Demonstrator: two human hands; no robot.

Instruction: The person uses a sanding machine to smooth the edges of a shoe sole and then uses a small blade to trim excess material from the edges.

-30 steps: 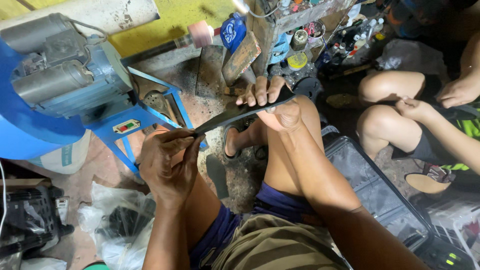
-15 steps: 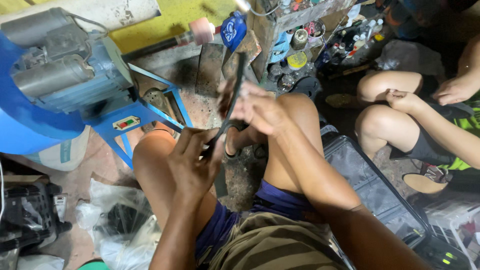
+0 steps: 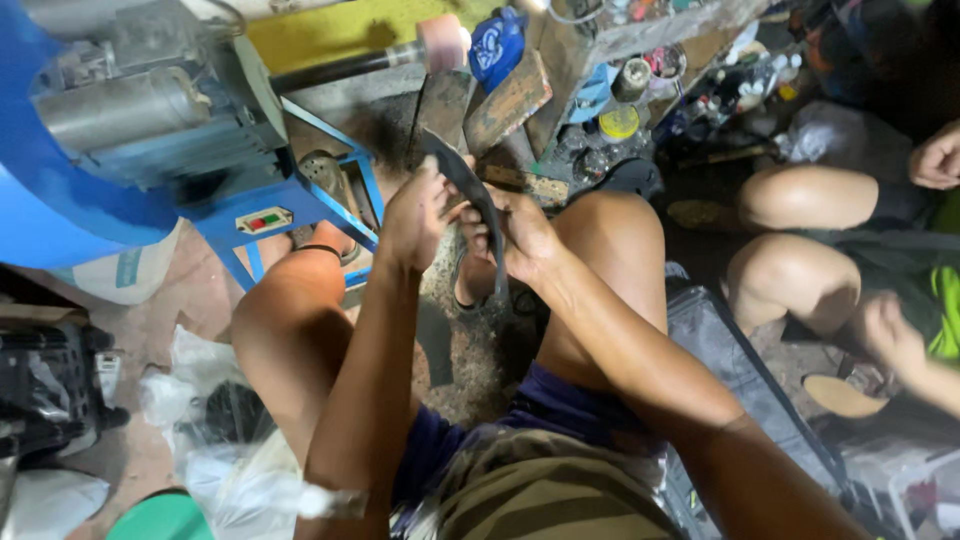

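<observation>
Head view shows both hands, left hand [image 3: 415, 215] and right hand [image 3: 515, 235], clamped on a dark curved strip [image 3: 470, 185], now swung upright between the knees from lying crosswise, beside the blue machine [image 3: 150, 150].

Matt dark strip [image 3: 478, 205], glossy blue painted metal machine [image 3: 110, 150], crinkled clear plastic bags [image 3: 215, 440]

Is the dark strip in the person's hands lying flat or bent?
Bent. The dark strip curves from its top end down between the left hand and right hand, which both grip it.
</observation>
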